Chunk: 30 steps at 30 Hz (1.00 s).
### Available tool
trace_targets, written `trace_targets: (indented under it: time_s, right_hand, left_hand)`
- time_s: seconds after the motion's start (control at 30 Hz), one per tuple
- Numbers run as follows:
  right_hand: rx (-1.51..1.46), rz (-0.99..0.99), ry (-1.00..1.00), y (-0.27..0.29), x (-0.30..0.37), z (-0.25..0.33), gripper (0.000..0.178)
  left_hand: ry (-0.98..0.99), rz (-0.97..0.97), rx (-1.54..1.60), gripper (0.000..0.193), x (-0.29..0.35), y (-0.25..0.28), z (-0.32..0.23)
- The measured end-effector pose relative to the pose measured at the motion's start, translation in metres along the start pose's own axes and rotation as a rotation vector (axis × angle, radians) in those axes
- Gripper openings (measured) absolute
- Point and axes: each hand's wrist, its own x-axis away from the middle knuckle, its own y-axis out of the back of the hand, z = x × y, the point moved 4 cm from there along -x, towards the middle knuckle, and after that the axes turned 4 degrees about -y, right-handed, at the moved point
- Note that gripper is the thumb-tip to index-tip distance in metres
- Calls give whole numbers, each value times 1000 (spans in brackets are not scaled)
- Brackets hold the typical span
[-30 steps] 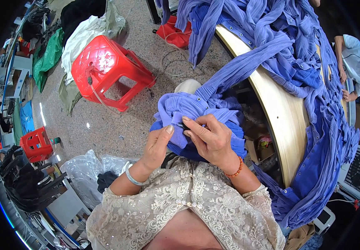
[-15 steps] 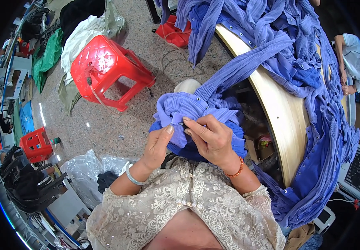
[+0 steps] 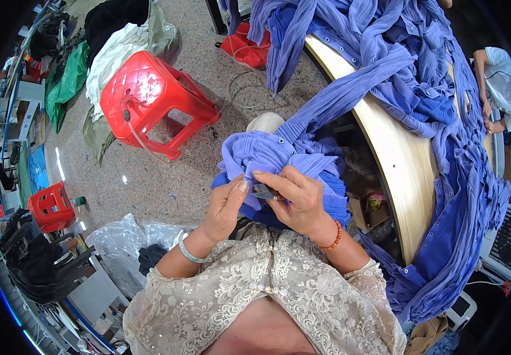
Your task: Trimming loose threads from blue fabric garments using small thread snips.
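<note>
A bundle of pleated blue-violet garment fabric (image 3: 255, 148) lies over my lap, with small dark eyelets or buttons on it. My left hand (image 3: 225, 208) pinches an edge of this fabric between thumb and fingers. Close beside it, my right hand (image 3: 298, 196) is closed around small metal thread snips (image 3: 262, 191), whose blades point toward the pinched edge. Most of the snips' handle is hidden by my fingers. From the bundle, a twisted strip of the same fabric runs up to the right onto the table.
On my right, a curved pale wooden table (image 3: 400, 177) bears a large heap of blue-violet garments (image 3: 397, 71). A red plastic stool (image 3: 140, 89) stands front left, near white cloth (image 3: 113, 53). Clear plastic sheeting (image 3: 119, 248) lies left. Another person (image 3: 501, 83) works at far right.
My right hand has turned and shifted slightly, so the metal snips now show between its fingers. The left hand keeps its pinch on the fabric almost unmoved.
</note>
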Motion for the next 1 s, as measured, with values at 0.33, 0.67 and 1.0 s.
trace_targets:
  time_s: [0.33, 0.67, 1.0]
  right_hand:
    - [-392, 5, -486, 5, -11, -50, 15]
    - [-837, 484, -620, -22, -15, -44, 14]
    - [-927, 460, -640, -16, -8, -44, 14]
  left_hand:
    - [69, -95, 282, 39, -1, 22, 1]
    - [-20, -219, 415, 38, -2, 42, -3]
    - [205, -205, 879, 32, -1, 36, 14]
